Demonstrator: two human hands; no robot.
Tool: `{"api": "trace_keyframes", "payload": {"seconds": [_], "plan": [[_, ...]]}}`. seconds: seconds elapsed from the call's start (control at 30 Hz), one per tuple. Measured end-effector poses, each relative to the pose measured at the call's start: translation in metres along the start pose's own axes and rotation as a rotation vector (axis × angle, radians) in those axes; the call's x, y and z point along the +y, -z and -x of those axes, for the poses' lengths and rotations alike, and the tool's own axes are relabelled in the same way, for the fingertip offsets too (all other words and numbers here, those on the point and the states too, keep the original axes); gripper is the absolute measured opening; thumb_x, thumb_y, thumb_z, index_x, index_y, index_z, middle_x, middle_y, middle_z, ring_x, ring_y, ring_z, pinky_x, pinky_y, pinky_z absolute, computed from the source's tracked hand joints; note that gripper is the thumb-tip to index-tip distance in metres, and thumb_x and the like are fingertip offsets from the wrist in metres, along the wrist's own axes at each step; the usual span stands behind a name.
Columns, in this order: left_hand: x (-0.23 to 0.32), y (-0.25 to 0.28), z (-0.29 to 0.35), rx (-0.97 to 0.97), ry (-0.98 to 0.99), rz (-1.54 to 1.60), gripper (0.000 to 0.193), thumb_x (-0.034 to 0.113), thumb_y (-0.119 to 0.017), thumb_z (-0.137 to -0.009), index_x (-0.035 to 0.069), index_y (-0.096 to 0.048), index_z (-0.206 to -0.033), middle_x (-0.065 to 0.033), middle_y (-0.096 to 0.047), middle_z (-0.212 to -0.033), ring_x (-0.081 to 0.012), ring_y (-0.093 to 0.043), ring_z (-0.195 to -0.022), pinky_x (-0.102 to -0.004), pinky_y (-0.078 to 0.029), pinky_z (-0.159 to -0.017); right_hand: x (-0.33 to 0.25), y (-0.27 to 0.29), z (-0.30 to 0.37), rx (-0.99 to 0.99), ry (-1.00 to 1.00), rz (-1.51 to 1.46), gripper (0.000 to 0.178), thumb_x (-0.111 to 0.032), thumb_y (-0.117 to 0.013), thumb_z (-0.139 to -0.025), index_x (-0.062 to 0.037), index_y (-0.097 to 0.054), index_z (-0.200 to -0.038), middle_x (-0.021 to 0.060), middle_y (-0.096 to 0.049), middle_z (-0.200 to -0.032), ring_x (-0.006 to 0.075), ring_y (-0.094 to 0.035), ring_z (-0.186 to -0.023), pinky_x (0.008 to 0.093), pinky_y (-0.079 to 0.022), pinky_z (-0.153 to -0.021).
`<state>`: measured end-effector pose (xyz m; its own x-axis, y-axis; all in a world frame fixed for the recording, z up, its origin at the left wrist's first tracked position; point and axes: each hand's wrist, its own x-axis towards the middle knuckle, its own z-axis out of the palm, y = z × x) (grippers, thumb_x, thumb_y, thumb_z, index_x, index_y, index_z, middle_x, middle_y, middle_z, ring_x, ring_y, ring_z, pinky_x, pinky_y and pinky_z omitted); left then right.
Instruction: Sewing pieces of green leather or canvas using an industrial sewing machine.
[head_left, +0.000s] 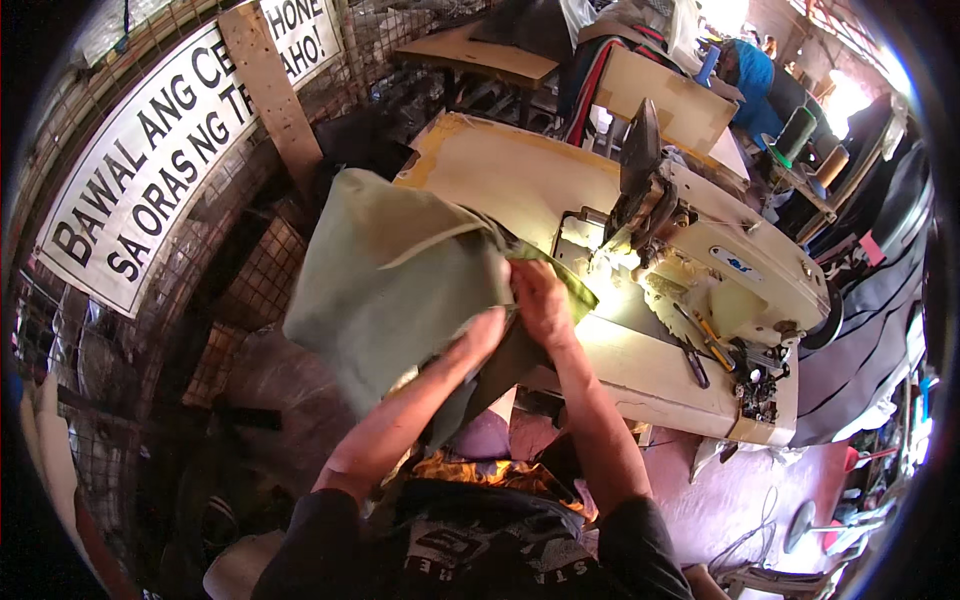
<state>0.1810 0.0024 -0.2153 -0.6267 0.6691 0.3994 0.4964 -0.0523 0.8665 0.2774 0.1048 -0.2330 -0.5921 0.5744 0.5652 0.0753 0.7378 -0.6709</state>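
A large piece of olive-green fabric (400, 280) is held up over the left front edge of the sewing table (480, 165). My right hand (543, 303) is closed on the fabric's right edge, where a brighter green strip (575, 290) sticks out. Just to its left, my left hand (487, 332) grips the same fabric lower down, its fingertips partly hidden in the folds. A sewing machine (745, 255) stands to the right of both hands, its lamp lighting the needle area.
A dark-handled tool (694, 366) and a yellow-handled tool (714, 342) lie in front of the machine, beside small metal parts (757, 392). Thread spools (797, 135) stand at the back right. A wire-mesh wall with a white sign (150, 170) runs along the left.
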Motion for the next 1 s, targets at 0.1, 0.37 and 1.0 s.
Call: {"api": "trace_keyframes", "payload": {"seconds": [0.1,0.37,1.0], "plan": [[-0.010,-0.016,0.028,-0.143,-0.010,-0.113,0.054,0.041,-0.039,-0.108,-0.003,-0.050,-0.137,-0.0179,-0.052,-0.144,-0.0295,-0.048,-0.132,-0.0410,-0.033,-0.114,0.014,0.021,-0.001,0.029,-0.456,-0.625,0.050,-0.039,-0.040,-0.106,0.0005,-0.064,-0.124,0.0103,-0.069,-0.102,0.0166,-0.061,-0.093,0.0331,-0.046,-0.091],[-0.012,-0.014,0.039,-0.217,-0.028,-0.169,0.056,0.042,-0.040,-0.107,-0.003,-0.048,-0.139,-0.0196,-0.052,-0.143,-0.0306,-0.050,-0.130,-0.0411,-0.035,-0.112,-0.008,0.046,-0.008,-0.267,-0.370,-0.461,0.071,-0.059,-0.036,-0.104,0.0058,-0.062,-0.121,0.0097,-0.067,-0.102,0.0178,-0.056,-0.094,0.0306,-0.045,-0.090],[-0.012,-0.025,0.051,-0.299,-0.049,-0.206,0.062,0.046,-0.045,-0.104,-0.003,-0.043,-0.142,-0.0238,-0.052,-0.140,-0.0330,-0.053,-0.126,-0.0415,-0.039,-0.108,-0.044,0.056,-0.021,-0.377,-0.494,-0.008,0.065,-0.050,-0.055,-0.099,0.0041,-0.055,-0.134,0.0273,-0.058,-0.133,0.0367,-0.057,-0.124,0.0412,-0.045,-0.102]]}}
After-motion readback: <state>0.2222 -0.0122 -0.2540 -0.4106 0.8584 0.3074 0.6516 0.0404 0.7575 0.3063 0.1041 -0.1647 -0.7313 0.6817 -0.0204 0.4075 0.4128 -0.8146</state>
